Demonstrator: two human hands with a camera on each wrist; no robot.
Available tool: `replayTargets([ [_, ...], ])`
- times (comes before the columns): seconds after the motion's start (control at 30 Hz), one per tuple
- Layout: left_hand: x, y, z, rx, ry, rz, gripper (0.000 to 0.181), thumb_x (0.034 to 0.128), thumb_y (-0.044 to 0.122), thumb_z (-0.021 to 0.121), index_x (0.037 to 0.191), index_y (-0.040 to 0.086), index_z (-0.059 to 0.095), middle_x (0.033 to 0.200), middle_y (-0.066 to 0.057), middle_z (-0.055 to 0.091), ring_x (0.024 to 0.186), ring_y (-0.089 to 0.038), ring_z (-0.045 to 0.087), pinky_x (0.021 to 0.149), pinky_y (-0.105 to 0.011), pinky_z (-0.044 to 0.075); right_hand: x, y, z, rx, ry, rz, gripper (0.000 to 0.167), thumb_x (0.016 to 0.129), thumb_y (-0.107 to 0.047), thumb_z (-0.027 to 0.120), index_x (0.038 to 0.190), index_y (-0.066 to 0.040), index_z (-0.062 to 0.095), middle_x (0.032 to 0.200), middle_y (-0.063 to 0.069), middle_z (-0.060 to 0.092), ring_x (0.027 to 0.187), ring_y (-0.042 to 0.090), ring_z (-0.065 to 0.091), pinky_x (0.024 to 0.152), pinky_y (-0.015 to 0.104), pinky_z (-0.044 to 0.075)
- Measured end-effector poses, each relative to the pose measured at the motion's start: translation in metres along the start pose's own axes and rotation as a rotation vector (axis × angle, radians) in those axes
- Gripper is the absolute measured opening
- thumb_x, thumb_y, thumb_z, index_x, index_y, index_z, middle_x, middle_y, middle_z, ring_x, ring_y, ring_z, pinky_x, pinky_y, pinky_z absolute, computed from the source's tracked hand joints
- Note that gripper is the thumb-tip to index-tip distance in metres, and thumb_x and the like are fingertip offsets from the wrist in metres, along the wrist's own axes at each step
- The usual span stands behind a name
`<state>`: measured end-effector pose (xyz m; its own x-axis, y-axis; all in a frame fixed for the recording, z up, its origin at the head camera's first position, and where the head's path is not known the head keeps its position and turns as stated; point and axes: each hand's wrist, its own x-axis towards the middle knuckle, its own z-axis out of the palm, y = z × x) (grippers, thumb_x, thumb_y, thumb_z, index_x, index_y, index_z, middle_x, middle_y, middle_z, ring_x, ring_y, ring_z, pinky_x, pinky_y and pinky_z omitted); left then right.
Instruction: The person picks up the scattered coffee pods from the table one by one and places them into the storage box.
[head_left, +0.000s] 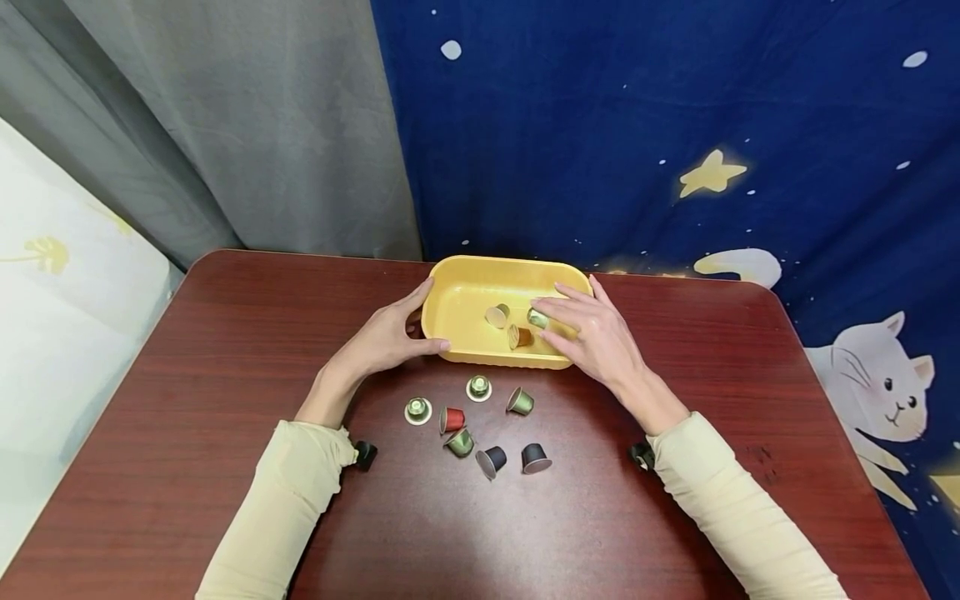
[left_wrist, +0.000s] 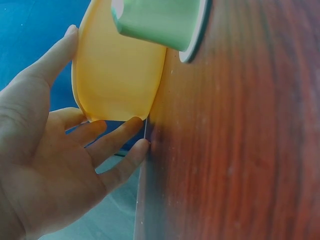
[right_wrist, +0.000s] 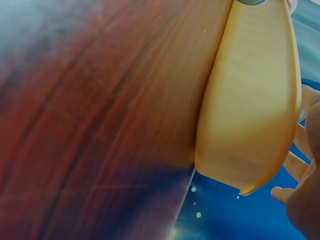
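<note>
— Where is the yellow tray (head_left: 461, 317) placed?
— It is set at the far edge of the wooden table (head_left: 450, 542), its long rim nearly parallel with that edge.
— How is it touched?
— Its left end is spanned by the left hand (head_left: 382, 337); the fingers are spread nearly straight against the outside, and the thumb is laid on the near corner of the rim.
— What is held by the right hand (head_left: 600, 335)?
— A green capsule (head_left: 537, 318) is pinched between thumb and fingertips, inside the rim, over the tray's right half.
— What room is left around it?
— Open floor is seen at the tray's left end; a beige capsule (head_left: 497, 316) and an orange capsule (head_left: 520, 337) are grouped near the middle. Along the near side, four green pods (head_left: 460, 442), a red capsule (head_left: 453, 419) and two black capsules (head_left: 535, 457) are scattered. Broad stretches of tabletop are left on both sides.
</note>
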<state>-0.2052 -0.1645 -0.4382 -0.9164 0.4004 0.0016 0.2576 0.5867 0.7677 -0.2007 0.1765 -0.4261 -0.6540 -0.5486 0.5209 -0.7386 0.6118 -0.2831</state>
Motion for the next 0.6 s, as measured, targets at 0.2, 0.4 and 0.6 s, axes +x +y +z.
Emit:
replayTargets([
  [0.2, 0.000, -0.001, 0.000, 0.007, -0.004, 0.003, 0.108, 0.0791, 0.046, 0.082, 0.160, 0.020, 0.015, 0.162, 0.001, 0.025, 0.134, -0.020, 0.047, 0.106, -0.040, 0.042, 0.005, 0.006, 0.007, 0.009, -0.007, 0.022, 0.040, 0.087, -0.021, 0.077, 0.126, -0.011, 0.070, 0.121, 0.006, 0.070, 0.126, 0.037, 0.056, 0.120, 0.051, 0.013],
  [0.4, 0.001, -0.002, 0.000, 0.007, 0.004, 0.000, 0.108, 0.0791, 0.046, 0.082, 0.160, 0.021, 0.016, 0.163, 0.005, 0.022, 0.132, -0.018, 0.049, 0.106, -0.038, 0.043, 0.012, 0.008, 0.013, 0.023, 0.004, 0.073, 0.039, 0.086, -0.019, 0.078, 0.124, -0.011, 0.071, 0.120, 0.006, 0.071, 0.127, 0.034, 0.056, 0.120, 0.052, 0.015],
  [0.6, 0.001, -0.002, 0.001, -0.013, 0.008, 0.004, 0.108, 0.0782, 0.045, 0.083, 0.160, 0.022, 0.017, 0.162, 0.004, 0.024, 0.124, -0.017, 0.056, 0.103, -0.036, 0.046, 0.019, 0.006, 0.018, 0.033, -0.012, 0.123, 0.038, 0.086, -0.021, 0.079, 0.122, -0.013, 0.073, 0.118, 0.003, 0.071, 0.127, 0.032, 0.056, 0.119, 0.054, 0.013],
])
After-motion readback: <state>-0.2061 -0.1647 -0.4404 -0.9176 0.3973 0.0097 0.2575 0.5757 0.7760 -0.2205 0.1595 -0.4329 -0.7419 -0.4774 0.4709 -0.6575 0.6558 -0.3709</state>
